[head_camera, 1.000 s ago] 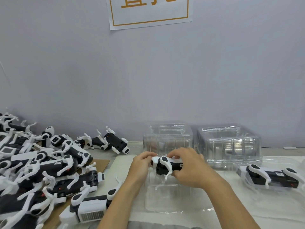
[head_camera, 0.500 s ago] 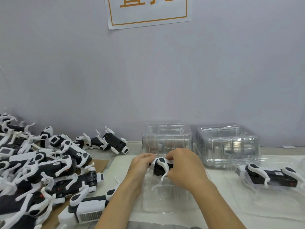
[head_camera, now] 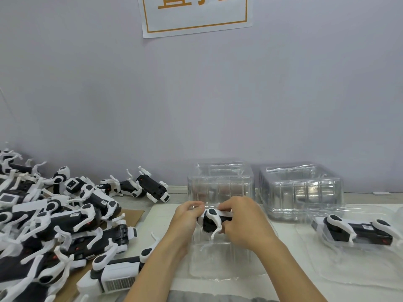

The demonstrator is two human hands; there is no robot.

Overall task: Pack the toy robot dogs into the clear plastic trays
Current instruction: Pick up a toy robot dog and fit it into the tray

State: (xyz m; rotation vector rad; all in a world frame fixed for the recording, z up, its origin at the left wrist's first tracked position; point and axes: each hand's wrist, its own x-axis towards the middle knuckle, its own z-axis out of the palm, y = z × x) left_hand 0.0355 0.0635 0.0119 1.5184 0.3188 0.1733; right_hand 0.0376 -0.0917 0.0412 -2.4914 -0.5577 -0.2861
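Note:
A black and white toy robot dog (head_camera: 211, 221) is held between both hands above a clear plastic tray (head_camera: 218, 264) lying in front of me. My left hand (head_camera: 186, 219) grips its left end. My right hand (head_camera: 244, 221) curls round its right end and hides most of the body. A second toy robot dog (head_camera: 353, 231) lies on its side in another clear tray (head_camera: 349, 273) at the right.
Many loose toy robot dogs (head_camera: 54, 219) are heaped on cardboard at the left, one (head_camera: 113, 273) close to my left forearm. Two stacks of clear trays (head_camera: 220, 182) (head_camera: 301, 190) stand against the wall behind my hands. A paper sign (head_camera: 196, 14) hangs above.
Both hands with the dog have shifted slightly away from me and to the left, staying over the tray. The grip looks the same.

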